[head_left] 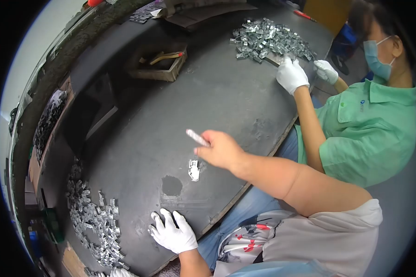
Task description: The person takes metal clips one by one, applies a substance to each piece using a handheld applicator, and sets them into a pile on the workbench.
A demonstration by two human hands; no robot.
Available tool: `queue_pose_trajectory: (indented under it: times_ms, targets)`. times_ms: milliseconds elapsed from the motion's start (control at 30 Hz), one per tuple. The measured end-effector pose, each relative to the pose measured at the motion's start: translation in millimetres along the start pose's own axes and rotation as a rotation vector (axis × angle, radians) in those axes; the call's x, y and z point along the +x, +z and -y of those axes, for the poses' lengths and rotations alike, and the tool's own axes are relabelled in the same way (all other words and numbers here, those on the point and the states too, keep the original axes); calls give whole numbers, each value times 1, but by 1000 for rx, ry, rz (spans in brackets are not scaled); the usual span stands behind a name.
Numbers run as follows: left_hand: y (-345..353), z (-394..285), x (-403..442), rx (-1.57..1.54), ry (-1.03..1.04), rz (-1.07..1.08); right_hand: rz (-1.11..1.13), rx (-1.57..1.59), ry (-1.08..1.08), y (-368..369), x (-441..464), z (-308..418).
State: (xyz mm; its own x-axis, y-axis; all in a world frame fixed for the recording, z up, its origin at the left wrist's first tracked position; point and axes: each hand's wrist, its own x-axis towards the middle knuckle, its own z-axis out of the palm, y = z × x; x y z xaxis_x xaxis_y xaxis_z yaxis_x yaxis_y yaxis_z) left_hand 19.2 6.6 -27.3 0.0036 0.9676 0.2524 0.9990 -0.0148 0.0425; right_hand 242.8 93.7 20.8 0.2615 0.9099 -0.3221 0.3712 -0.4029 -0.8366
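- The person's bare right hand (223, 150) is closed around a slim, pale, speckled rod (197, 137); the grip leaves the rod's tip exposed to the left, probably so it can be aimed.
- The white-gloved left hand (174, 231) is open, fingers spread over the dark grey, flat-topped table (143, 134); it seems to act as a brace. It holds nothing visible.
- A small, silvery, angular metal piece (194, 171) lies alone on the tabletop, just to the near side of the right hand, apparently set out for easy reach.
- Heaped silvery metal parts (94, 226) lie left of the left hand, leaving a bare strip between.
- At far right, a green-shirted co-worker's gloved hand (292, 76) is beside another silvery heap (272, 39), well apart from the person's hands.
- The table's worn edge (229, 208) runs below the right forearm, limiting room rightward.
- Open surface stretches far and left, up to a shallow, grimy rectangular tray (173, 74).
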Motion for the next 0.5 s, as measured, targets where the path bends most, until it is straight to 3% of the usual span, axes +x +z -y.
queue_pose_trajectory:
  times_ms: [267,367,400,500]
  targets:
    - [9,5,-1,-83,-44,-26,239,-315,-1,53,-28,-12]
    - [6,0,-2,-133,-62,51,351,-40,-6,49,-54,0]
    - [2,-9,-3,-143,-99,125,339,216,-58,47,-59,1]
    - [9,-17,-6,-99,-76,115,134,666,-144,37,-65,3]
